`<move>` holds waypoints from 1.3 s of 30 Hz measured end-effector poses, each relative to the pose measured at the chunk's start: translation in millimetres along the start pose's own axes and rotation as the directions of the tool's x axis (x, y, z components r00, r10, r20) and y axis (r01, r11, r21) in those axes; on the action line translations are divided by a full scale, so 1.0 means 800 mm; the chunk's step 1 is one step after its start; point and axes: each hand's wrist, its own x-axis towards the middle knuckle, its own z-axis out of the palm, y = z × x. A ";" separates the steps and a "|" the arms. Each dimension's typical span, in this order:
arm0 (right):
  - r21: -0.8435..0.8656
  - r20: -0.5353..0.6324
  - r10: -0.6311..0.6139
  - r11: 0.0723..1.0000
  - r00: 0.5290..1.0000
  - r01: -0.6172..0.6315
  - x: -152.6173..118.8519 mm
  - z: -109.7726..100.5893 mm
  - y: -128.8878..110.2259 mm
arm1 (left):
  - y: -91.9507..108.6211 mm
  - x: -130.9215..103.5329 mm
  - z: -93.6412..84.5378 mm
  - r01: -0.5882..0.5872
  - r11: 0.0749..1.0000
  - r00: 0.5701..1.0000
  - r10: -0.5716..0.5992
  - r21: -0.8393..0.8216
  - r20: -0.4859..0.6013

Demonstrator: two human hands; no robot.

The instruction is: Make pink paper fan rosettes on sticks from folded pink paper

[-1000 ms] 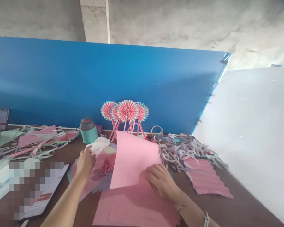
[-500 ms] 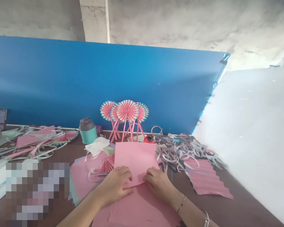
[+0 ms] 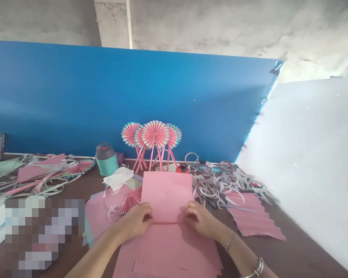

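A pink sheet (image 3: 167, 195) stands raised in front of me, with a narrow fold along its lower edge. My left hand (image 3: 139, 220) pinches the left end of that fold between thumb and fingers. At the right end, my right hand (image 3: 198, 218) pinches the same sheet, its wrist wearing a bracelet and a bangle. Beneath both hands lies a stack of pink sheets (image 3: 176, 251). A pleated pink piece (image 3: 132, 200) is just beyond my left hand.
Finished paper fans (image 3: 156, 134) lean at the blue partition (image 3: 75, 96). A teal container (image 3: 108, 164) stands left of them. Curled paper strips (image 3: 220, 181) and a creased pink sheet (image 3: 253, 216) lie right. More paper and strips cover the left side.
My hands have moved apart to the two ends of the sheet's lower edge. That edge now shows a straight, level fold. The other person's hand at the far left is gone from view.
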 end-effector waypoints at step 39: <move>-0.218 -0.037 0.160 0.962 0.986 -0.164 0.003 0.008 0.008 | 0.006 -0.004 0.015 0.056 0.989 0.998 -0.050 0.135 -0.046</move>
